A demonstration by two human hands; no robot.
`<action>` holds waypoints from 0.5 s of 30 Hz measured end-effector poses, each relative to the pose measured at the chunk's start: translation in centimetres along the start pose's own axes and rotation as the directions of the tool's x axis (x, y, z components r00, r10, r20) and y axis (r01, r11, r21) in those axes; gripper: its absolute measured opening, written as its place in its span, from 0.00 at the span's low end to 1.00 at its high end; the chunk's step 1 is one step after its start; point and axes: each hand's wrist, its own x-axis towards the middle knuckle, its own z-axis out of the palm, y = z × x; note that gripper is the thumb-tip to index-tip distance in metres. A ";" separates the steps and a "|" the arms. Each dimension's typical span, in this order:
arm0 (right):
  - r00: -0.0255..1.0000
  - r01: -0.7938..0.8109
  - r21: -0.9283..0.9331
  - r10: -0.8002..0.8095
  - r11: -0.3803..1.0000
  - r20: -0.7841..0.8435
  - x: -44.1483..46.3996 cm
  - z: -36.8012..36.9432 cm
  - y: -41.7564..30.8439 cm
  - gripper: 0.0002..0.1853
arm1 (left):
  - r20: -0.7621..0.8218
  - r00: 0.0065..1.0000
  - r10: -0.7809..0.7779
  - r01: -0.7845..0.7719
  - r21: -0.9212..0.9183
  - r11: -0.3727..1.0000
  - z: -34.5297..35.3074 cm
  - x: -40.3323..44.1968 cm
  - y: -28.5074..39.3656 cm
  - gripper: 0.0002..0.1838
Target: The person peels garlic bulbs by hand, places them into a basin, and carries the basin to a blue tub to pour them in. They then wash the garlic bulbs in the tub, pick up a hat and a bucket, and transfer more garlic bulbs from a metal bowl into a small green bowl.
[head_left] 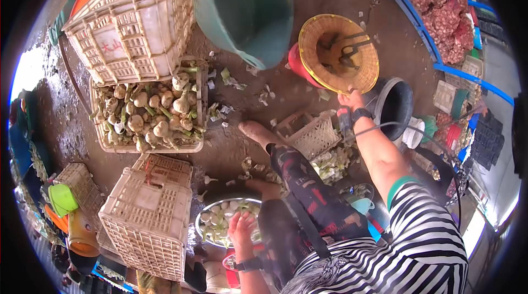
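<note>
My right hand (352, 99) reaches out and is closed on the near rim of a yellow woven basket (364, 74). Inside the basket lie dark metal tools (352, 51) with long handles, too dim to name for certain. A red bucket (302, 66) shows partly behind the basket's left side. My left hand (241, 230) holds nothing, its fingers loosely apart, over the edge of a metal basin (199, 222) of pale garlic bulbs (223, 214).
A white crate (110, 44) stands behind a shallow crate (151, 150) of stemmed garlic bulbs (159, 110). Another crate (146, 211) is at left. A large green tub (242, 13) and a black bucket (397, 104) flank the basket. Blue rails (412, 13) hold red net sacks (437, 8).
</note>
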 end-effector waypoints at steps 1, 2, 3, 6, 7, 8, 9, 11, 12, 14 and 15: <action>0.998 0.023 -0.037 -0.020 0.999 0.066 1.5 -0.2 0.2 0.11 | -0.004 1.000 -0.010 0.010 0.005 1.000 0.0 0.1 -0.2 0.21; 0.990 0.050 -0.072 -0.040 0.996 0.134 2.3 -0.5 0.4 0.09 | -0.007 1.000 -0.013 0.013 0.007 1.000 -0.1 0.3 -0.4 0.21; 0.978 0.082 -0.106 -0.060 0.991 0.201 3.3 -1.2 0.4 0.08 | -0.008 1.000 -0.016 0.016 0.007 1.000 -0.2 0.4 -0.6 0.21; 0.967 0.094 -0.010 -0.089 0.995 0.238 -2.7 0.2 -1.1 0.06 | 0.006 1.000 -0.013 0.013 -0.013 1.000 0.5 0.0 -0.4 0.21; 0.946 0.143 -0.009 -0.134 0.990 0.295 -3.5 0.0 -1.5 0.06 | 0.017 1.000 -0.004 0.004 -0.022 1.000 0.9 -0.3 0.2 0.22; 0.961 0.058 -0.080 -0.034 0.995 0.276 -4.8 -0.9 -2.2 0.06 | 0.087 0.996 0.025 -0.021 -0.047 0.999 1.5 -0.6 0.8 0.23; 0.956 0.153 -0.155 -0.106 0.976 0.273 -8.4 -2.3 -2.2 0.06 | 0.156 0.986 0.058 -0.046 -0.077 0.996 2.8 -1.4 1.9 0.24; 0.905 0.262 -0.303 -0.124 0.916 0.407 -16.0 -4.0 -1.0 0.08 | 0.250 0.962 0.112 -0.077 -0.146 0.986 5.9 -3.1 4.3 0.27; 0.850 0.311 -0.347 -0.096 0.885 0.517 -20.2 -4.8 -0.1 0.11 | 0.278 0.952 0.128 -0.079 -0.181 0.980 7.8 -4.1 5.5 0.28; 0.792 0.451 -0.500 -0.074 0.739 0.606 -25.0 -6.1 2.6 0.15 | 0.352 0.931 0.098 -0.002 -0.262 0.965 9.2 -4.5 6.0 0.32; 0.734 0.478 -0.499 -0.017 0.723 0.679 -27.3 -6.5 3.8 0.12 | 0.381 0.923 0.062 0.076 -0.337 0.938 8.5 -3.7 5.0 0.31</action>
